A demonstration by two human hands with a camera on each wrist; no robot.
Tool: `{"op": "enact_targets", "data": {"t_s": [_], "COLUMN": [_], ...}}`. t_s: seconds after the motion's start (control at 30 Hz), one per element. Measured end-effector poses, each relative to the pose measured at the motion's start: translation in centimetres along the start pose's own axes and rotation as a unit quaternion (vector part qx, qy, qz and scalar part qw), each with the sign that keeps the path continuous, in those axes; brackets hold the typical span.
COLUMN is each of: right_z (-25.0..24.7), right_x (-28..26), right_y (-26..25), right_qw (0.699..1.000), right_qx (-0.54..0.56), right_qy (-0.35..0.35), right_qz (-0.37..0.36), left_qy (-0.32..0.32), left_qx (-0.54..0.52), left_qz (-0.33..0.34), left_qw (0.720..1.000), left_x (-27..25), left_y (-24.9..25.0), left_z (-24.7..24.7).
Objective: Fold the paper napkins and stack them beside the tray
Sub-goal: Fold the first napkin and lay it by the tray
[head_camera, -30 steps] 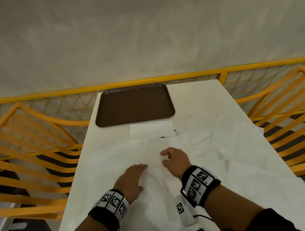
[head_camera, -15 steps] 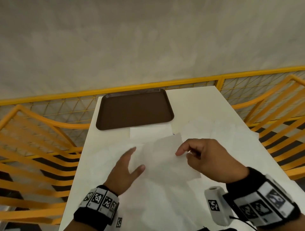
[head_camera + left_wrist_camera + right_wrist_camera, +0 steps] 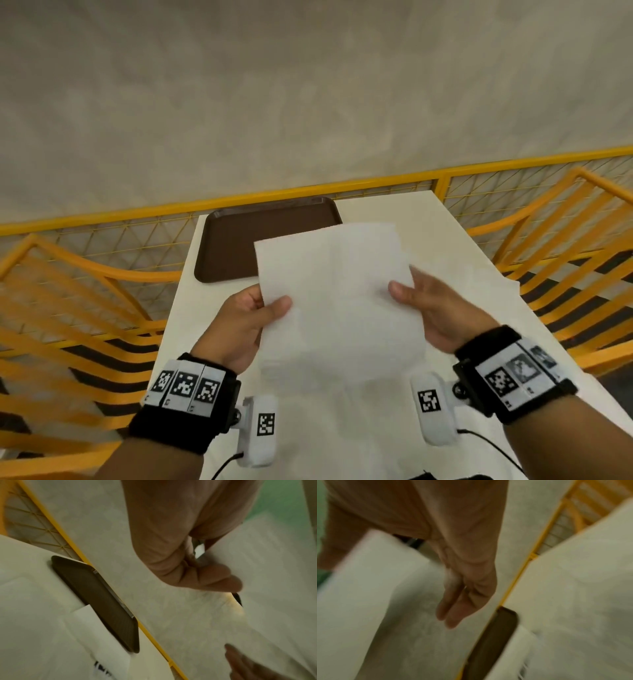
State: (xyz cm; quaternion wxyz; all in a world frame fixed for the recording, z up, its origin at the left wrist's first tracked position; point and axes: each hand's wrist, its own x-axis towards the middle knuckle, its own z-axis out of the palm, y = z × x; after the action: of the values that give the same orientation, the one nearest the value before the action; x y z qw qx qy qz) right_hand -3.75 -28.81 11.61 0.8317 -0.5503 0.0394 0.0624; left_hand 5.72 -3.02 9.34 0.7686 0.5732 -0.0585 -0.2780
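Note:
I hold one white paper napkin [image 3: 335, 301] up in the air, spread flat in front of me. My left hand [image 3: 270, 301] pinches its left edge, thumb on the near side; the left wrist view shows that hand [image 3: 197, 574] closed on the sheet [image 3: 265, 574]. On the right edge, my right hand [image 3: 406, 286] grips with the thumb in front and the fingers behind. The brown tray [image 3: 233, 246] lies at the table's far left, partly hidden by the napkin. A folded napkin [image 3: 102, 635] lies against the tray's near side.
The white table [image 3: 428, 233] carries more loose napkins [image 3: 510, 291] on its right half. Yellow slatted chairs [image 3: 68, 308] stand on both sides. A yellow mesh railing [image 3: 376, 186] runs behind the table, in front of a grey wall.
The napkin lay on the table under both hands. My right hand lifted one edge, then both hands raised it off the table and spread it in the air.

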Motion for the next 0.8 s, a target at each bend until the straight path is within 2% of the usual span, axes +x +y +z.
{"op": "enact_targets", "data": {"t_s": [0.07, 0.13, 0.27, 0.37, 0.47, 0.63, 0.73, 0.8], "right_z": [-0.4, -0.2, 0.5, 0.4, 0.3, 0.1, -0.1, -0.3], "right_x": [0.0, 0.0, 0.5, 0.7, 0.7, 0.9, 0.9, 0.9], "right_y": [2.7, 4.3, 4.7, 4.4, 4.3, 4.6, 4.1, 3.8], "right_qw": [0.998, 0.997, 0.988, 0.975, 0.983, 0.993, 0.992, 0.99], "right_qx": [0.001, -0.028, -0.12, -0.19, -0.153, -0.051, -0.042, -0.059], "right_qy": [-0.015, 0.011, 0.091, 0.117, 0.103, 0.106, 0.123, 0.128], "right_qz": [0.059, 0.07, 0.025, -0.001, -0.021, 0.003, 0.011, 0.01], "left_qy": [0.041, 0.059, 0.085, 0.09, 0.07, 0.04, 0.033, 0.051], "left_qx": [0.007, 0.035, 0.109, 0.13, 0.121, 0.096, 0.083, 0.108], "left_qz": [-0.008, -0.013, 0.002, 0.01, 0.015, 0.038, 0.032, 0.038], "left_qw": [0.999, 0.998, 0.99, 0.987, 0.99, 0.994, 0.995, 0.992], "left_x": [-0.2, -0.5, -1.1, -1.3, -1.6, -1.7, -1.5, -1.4], "left_y": [-0.4, -0.7, -0.8, -0.7, -0.3, 0.4, 0.6, 0.8], "left_z": [-0.1, -0.3, -1.0, -1.7, -2.7, -4.2, -4.8, -4.7]}}
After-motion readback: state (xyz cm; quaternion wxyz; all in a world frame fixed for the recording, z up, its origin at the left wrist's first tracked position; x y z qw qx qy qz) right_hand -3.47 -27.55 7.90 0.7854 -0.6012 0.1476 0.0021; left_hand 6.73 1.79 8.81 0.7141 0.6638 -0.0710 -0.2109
